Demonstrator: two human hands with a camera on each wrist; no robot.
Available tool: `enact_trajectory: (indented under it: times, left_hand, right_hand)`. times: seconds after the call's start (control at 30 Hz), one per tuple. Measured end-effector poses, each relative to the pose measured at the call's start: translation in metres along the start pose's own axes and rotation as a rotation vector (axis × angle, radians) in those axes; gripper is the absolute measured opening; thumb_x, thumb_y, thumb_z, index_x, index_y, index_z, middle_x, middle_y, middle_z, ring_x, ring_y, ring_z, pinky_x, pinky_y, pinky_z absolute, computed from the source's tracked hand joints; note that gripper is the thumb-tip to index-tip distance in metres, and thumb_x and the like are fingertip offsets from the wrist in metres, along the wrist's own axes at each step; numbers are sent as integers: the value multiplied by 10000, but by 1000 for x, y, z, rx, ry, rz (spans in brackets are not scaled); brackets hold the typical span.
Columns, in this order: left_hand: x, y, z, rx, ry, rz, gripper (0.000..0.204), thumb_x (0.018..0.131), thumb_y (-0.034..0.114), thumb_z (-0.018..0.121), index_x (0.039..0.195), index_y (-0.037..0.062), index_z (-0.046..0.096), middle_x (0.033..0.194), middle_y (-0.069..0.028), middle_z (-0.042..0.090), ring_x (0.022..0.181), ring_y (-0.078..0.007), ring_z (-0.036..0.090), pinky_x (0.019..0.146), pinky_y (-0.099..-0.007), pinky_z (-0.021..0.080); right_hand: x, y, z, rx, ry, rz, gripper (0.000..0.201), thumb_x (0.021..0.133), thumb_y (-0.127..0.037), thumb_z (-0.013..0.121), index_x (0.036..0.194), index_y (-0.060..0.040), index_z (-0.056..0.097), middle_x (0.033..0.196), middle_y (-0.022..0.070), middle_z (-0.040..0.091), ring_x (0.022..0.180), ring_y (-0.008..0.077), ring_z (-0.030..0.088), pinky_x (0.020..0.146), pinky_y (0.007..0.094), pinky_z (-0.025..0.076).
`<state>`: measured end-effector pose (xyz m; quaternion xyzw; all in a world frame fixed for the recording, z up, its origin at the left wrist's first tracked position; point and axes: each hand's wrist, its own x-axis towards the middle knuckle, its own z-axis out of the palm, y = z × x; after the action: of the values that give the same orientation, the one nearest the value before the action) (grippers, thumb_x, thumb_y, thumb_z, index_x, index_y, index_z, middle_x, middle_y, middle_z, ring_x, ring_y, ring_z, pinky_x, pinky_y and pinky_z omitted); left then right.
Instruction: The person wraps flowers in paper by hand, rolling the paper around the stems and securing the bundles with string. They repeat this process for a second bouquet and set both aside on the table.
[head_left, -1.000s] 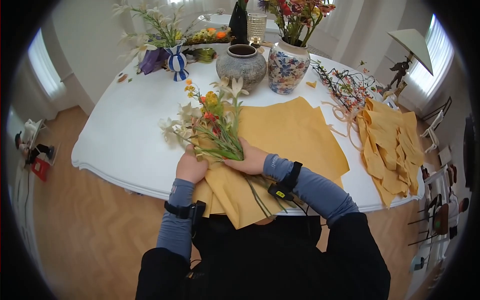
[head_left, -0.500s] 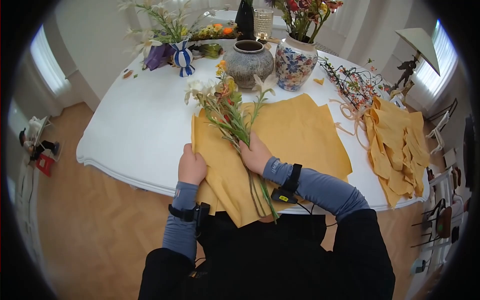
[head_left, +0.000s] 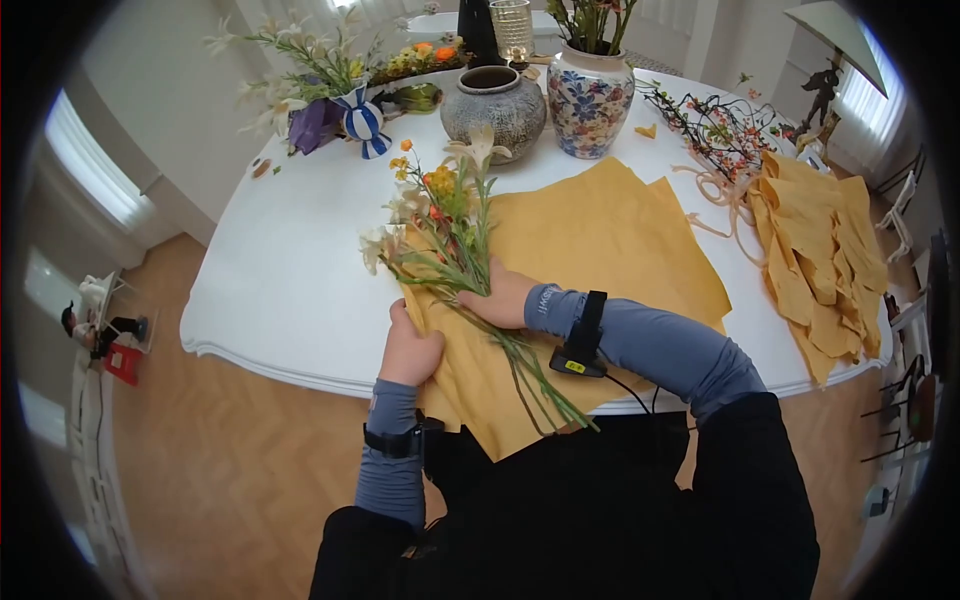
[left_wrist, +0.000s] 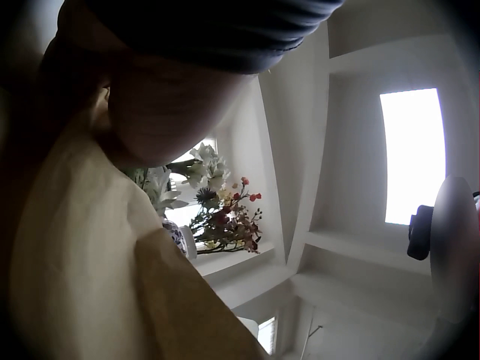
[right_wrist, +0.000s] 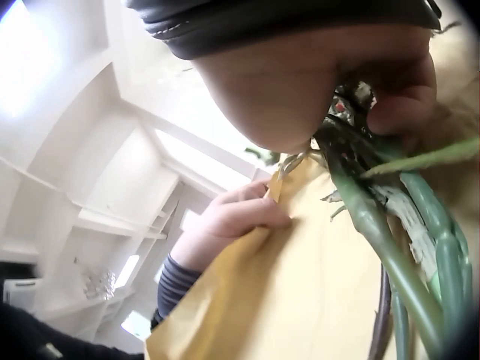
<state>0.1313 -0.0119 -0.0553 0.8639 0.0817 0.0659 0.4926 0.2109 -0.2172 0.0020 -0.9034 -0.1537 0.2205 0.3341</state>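
Note:
My right hand grips the stems of a bouquet of white lilies with small orange and yellow flowers. Its blooms lean away to the left, while the long green stems run down toward the table's near edge. Under the bouquet lies yellow-tan wrapping paper. My left hand pinches the paper's left edge, lifting it beside the flowers; the right wrist view shows thumb and fingers of that hand on the edge. In the left wrist view the raised paper hides the fingertips.
A grey stone-like pot and a floral vase stand behind the paper. At the back left is a blue-striped vase of lilies. Crumpled tan paper, ribbon and berry branches lie at the right of the white table.
My left hand has moved off the bouquet onto the paper's left edge, which has come up. The right hand shifted the bouquet right, then tilted it, swinging the stem ends rightward. The head view has shifted.

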Motion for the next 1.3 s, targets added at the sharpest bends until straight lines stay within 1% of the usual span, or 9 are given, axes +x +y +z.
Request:
enact_trajectory:
  times: [0.13, 0.3, 0.4, 0.43, 0.63, 0.73, 0.83, 0.93, 1.3]
  left_hand:
    - [-6, -1, 8, -38, 61, -3, 556, 834, 37, 541, 1347, -92, 369, 1174, -283, 656, 1083, -380, 671, 945, -401, 522]
    - [-4, -1, 9, -62, 98, -10, 529, 897, 141, 629, 1321, -85, 408, 1167, -274, 664, 1080, -389, 672, 922, -414, 525]
    - [-7, 7, 8, -15, 102, -17, 548, 883, 140, 647, 1323, -83, 408, 1177, -278, 656, 1088, -394, 665, 923, -414, 523]
    - [-7, 8, 8, -26, 106, -31, 548, 883, 140, 647, 1323, -83, 408, 1177, -278, 656, 1088, -394, 665, 923, -414, 523]
    - [-15, 27, 7, -24, 145, -5, 611, 853, 140, 680, 1347, -72, 390, 1144, -266, 628, 1107, -426, 612, 969, -453, 484]
    - [-26, 43, -4, 462, 403, 199, 550, 809, 119, 701, 1291, -45, 493, 1054, -201, 609, 1083, -406, 561, 959, -465, 452]
    - [-30, 49, -17, 559, 257, 383, 217, 785, 154, 687, 949, 12, 696, 999, -129, 616, 1007, -344, 545, 872, -451, 428]
    - [-27, 54, -11, 737, -27, 253, 219, 826, 200, 628, 938, 26, 700, 941, -134, 646, 978, -353, 558, 884, -440, 430]
    - [-8, 42, 21, 544, 62, 347, 238, 840, 142, 589, 1035, 13, 633, 1003, -160, 627, 990, -384, 566, 886, -490, 423]
  right_hand:
    - [-4, -20, -15, 420, -92, 115, 714, 964, -438, 557, 1392, 78, 309, 989, 227, 673, 499, 254, 664, 378, 349, 545]
    - [-5, -4, -3, 462, -115, 144, 687, 968, -415, 575, 1336, 116, 342, 958, 184, 670, 517, 251, 672, 339, 325, 531]
    - [-21, 9, -11, -306, -79, -125, 1109, 867, -597, 655, 1501, 139, 119, 1134, 327, 644, 851, 389, 722, 766, 420, 603]
    - [-33, 10, -18, -265, -113, -125, 1192, 832, -643, 656, 1534, 123, 73, 1143, 365, 636, 991, 447, 681, 929, 433, 537]
    - [-62, 4, -6, -298, -62, -78, 1008, 912, -550, 606, 1511, 127, 159, 1010, 343, 670, 969, 459, 673, 907, 449, 531]
    - [-50, 28, 0, -233, -75, -118, 779, 974, -448, 553, 1475, 87, 290, 976, 303, 679, 926, 452, 673, 865, 461, 530]
    - [-50, 37, -3, -200, -141, -219, 596, 995, -362, 538, 1418, 38, 410, 929, 242, 687, 869, 418, 674, 817, 460, 527]
    - [-57, 30, -7, -191, -221, -261, 511, 983, -319, 567, 1344, 27, 464, 922, 239, 684, 885, 415, 668, 806, 464, 526]
    - [-33, 37, 2, -91, -304, -396, 541, 995, -345, 566, 1331, 61, 439, 1009, 236, 688, 915, 413, 667, 815, 449, 528]
